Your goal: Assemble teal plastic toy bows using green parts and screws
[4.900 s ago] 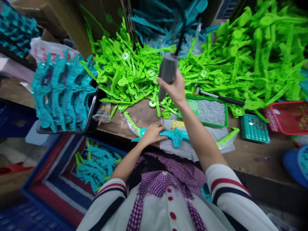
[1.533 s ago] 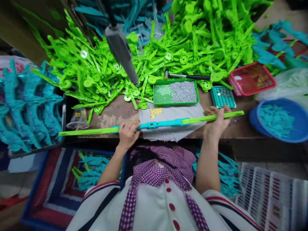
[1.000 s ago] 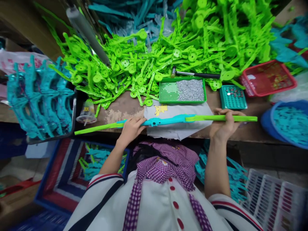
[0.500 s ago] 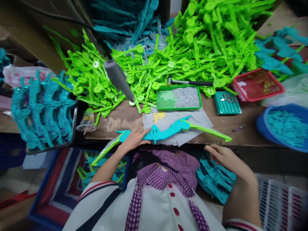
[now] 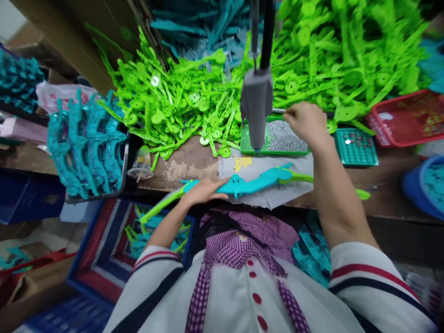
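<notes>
A toy bow (image 5: 255,181) with a blue body and lime-green limbs lies across a grey cloth (image 5: 298,192) at the bench's front edge. My left hand (image 5: 204,190) grips its left part, thumb on the near side and fingers on the far side. My right hand (image 5: 308,121) is over the right end of a green tray (image 5: 248,147) of small silver metal parts, its fingers curled together. Whatever is in the fingertips is too small to make out. Behind that hand, a hammer (image 5: 329,114) is mostly hidden. A grey power screwdriver (image 5: 256,106) hangs point down over the tray's left side.
Lime-green bow limbs (image 5: 187,97) are heaped along the back. Blue bow bodies (image 5: 88,143) stand in a black tray at left, beside a plastic cup (image 5: 141,164). On the right are a teal tray (image 5: 357,147), a red basket (image 5: 388,136) and a blue tub (image 5: 416,185).
My right hand has risen from beside the bench edge to the tray of metal parts. The view has shifted, and the screwdriver now hangs further right. My left hand stays on the bow.
</notes>
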A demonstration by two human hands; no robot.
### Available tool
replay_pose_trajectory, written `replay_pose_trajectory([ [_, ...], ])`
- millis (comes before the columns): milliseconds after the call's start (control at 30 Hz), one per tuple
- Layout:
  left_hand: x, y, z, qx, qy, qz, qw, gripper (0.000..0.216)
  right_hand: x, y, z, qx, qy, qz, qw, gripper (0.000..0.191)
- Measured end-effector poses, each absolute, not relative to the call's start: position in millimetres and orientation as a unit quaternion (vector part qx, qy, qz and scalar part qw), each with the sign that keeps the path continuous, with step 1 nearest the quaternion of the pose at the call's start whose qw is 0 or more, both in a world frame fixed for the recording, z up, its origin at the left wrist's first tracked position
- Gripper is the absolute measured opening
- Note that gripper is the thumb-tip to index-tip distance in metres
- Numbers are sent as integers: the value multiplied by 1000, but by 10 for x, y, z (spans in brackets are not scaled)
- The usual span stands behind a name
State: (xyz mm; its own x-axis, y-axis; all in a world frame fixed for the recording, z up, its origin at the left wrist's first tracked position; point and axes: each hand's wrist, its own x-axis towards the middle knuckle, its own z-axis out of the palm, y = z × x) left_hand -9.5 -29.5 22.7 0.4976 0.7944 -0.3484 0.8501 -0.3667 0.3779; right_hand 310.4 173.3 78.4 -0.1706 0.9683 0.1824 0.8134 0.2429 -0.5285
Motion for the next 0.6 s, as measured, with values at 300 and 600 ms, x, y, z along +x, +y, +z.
replay_pose_trajectory([
  [300, 73, -578, -8, 848, 492, -83, 178, 80, 3072, 2418, 111, -594, -801, 8, 74, 38],
  [600, 129, -574, -47, 874, 469, -74, 101, 67, 3017, 2419, 479, -573, -812, -16, 109, 44],
])
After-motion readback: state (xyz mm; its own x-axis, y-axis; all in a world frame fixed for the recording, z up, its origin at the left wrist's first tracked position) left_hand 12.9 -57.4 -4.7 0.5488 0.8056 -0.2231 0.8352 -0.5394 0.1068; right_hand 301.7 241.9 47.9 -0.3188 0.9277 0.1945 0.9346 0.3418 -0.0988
